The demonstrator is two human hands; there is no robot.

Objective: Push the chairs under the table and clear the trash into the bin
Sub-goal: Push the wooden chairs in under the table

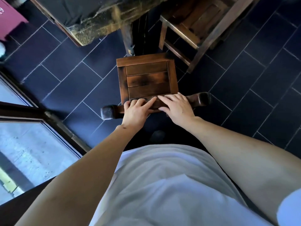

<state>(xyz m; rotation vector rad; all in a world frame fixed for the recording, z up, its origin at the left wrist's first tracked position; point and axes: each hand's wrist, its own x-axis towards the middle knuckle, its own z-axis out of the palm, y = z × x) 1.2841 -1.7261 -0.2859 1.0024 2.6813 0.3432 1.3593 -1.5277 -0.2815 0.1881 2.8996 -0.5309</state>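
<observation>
chairs: 2 | dark slatted wooden chair (pixel 147 79) just short of cloth-covered wooden table (pixel 91 18) | left hand (pixel 136 109), right hand (pixel 176 107) both clasp its top rail | second wooden chair (pixel 195 23) right of table

the floor (pixel 254 82) is dark blue tile laid in long rectangles with pale grout lines. a wooden chair (pixel 147 79) stands on it at the middle, its slatted seat seen from above. a second chair (pixel 193 30) stands just beyond to the right. a table (pixel 91 22) leg (pixel 128 39) meets the tiles just ahead of the first chair. a door frame (pixel 53 121) runs along the left edge.
</observation>
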